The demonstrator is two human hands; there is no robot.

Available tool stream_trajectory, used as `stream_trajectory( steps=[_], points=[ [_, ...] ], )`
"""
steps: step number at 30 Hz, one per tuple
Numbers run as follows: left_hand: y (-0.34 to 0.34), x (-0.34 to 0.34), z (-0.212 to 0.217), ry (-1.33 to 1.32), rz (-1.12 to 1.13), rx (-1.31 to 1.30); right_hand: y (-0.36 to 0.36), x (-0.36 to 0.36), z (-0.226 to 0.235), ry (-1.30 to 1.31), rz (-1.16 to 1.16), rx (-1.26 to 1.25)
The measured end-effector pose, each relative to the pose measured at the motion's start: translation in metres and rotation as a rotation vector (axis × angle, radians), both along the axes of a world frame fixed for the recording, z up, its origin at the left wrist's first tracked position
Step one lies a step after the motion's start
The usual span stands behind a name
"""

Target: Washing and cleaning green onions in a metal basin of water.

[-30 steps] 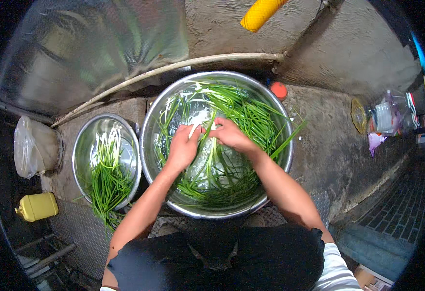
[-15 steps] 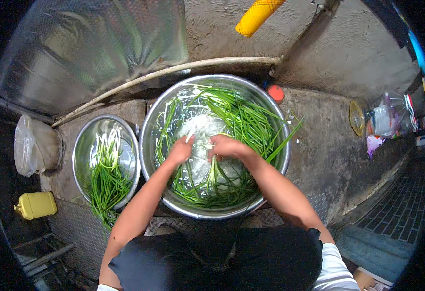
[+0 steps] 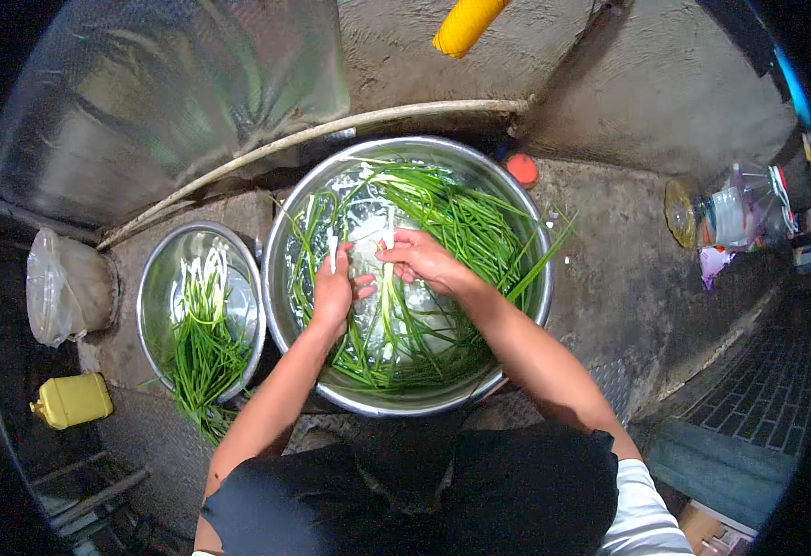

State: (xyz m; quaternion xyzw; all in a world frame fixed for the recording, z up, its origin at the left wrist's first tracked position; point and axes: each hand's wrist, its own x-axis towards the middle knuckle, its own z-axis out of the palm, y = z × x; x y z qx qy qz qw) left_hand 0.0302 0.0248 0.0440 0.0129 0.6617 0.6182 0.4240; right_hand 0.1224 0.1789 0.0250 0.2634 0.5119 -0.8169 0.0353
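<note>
A large steel basin (image 3: 547, 306) of water stands in front of me, with a thick heap of green onions (image 3: 479, 222) along its far and right side. My right hand (image 3: 427, 261) pinches several green onions near their white ends, and their leaves trail down into the water. My left hand (image 3: 334, 298) is beside it over the basin. A white stalk (image 3: 333, 248) sticks up from between its thumb and palm, while other fingers reach toward the right hand's bunch. Water and leaves hide the basin's bottom in part.
A smaller steel bowl (image 3: 149, 320) on the left holds green onions, white ends away from me. Further left are a plastic-covered bucket (image 3: 72, 287) and a yellow jug (image 3: 74, 400). A pale pipe (image 3: 331, 127) runs behind; a red lid (image 3: 521, 170) and plastic bags (image 3: 739, 218) lie right.
Both hands have risen out of the splashing water, and the surface is calmer. The right hand now holds its green onions upright; the left has shifted slightly left with its white stalk.
</note>
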Motion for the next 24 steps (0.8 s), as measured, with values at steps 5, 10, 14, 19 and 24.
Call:
stream_trajectory(
  steps=[5, 10, 14, 19, 24],
  points=[
    [0.0, -0.011, -0.019, 0.002, -0.053, 0.014, 0.002, 0.003, -0.012, -0.195, -0.015, 0.114],
    [-0.001, -0.004, -0.016, -0.063, -0.047, -0.034, 0.0, 0.001, -0.013, -0.228, -0.009, -0.023],
    [0.0, -0.004, -0.022, 0.05, -0.263, -0.126, -0.003, 0.002, -0.008, -0.045, -0.11, -0.259],
    [0.006, 0.013, -0.003, 0.046, -0.247, -0.034, -0.011, -0.002, -0.014, 0.007, -0.087, -0.286],
    [0.001, 0.013, 0.001, 0.117, -0.369, -0.053, 0.008, 0.002, -0.022, -0.09, -0.193, -0.005]
  ],
)
